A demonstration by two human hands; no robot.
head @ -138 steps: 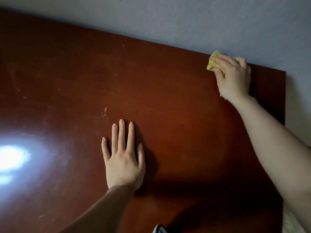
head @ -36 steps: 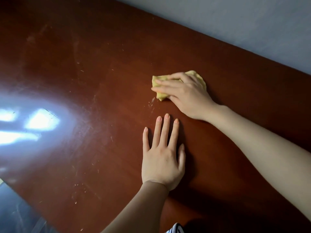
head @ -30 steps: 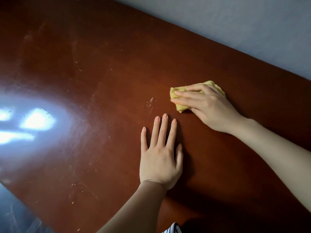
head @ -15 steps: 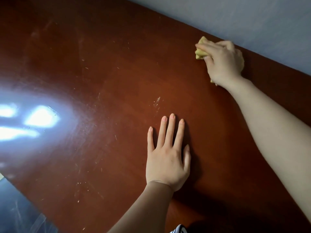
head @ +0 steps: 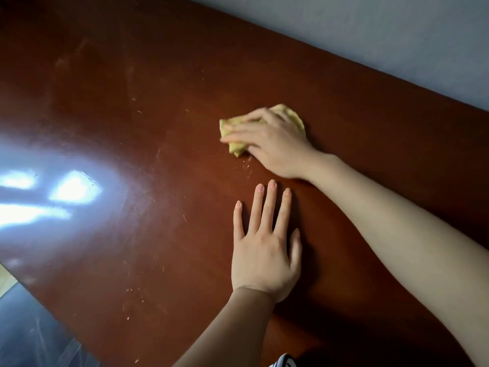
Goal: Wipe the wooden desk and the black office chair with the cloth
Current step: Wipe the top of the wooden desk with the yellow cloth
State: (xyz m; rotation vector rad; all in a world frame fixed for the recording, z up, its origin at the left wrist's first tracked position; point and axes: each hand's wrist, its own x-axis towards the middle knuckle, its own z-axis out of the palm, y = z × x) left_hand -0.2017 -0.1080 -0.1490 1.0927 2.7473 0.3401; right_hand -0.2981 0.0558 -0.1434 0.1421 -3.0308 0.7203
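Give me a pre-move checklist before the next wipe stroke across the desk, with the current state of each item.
1. Cloth under right hand, flat on desk: ok.
2. Left hand lies flat on the desk, fingers straight, bracing: ok.
3. Left hand clear of the cloth, with a gap between them: ok.
4. Specks just below the cloth not wiped yet: not ok.
5. Scattered crumbs near the desk's front-left edge: not ok.
6. Black office chair: out of view, cannot tell.
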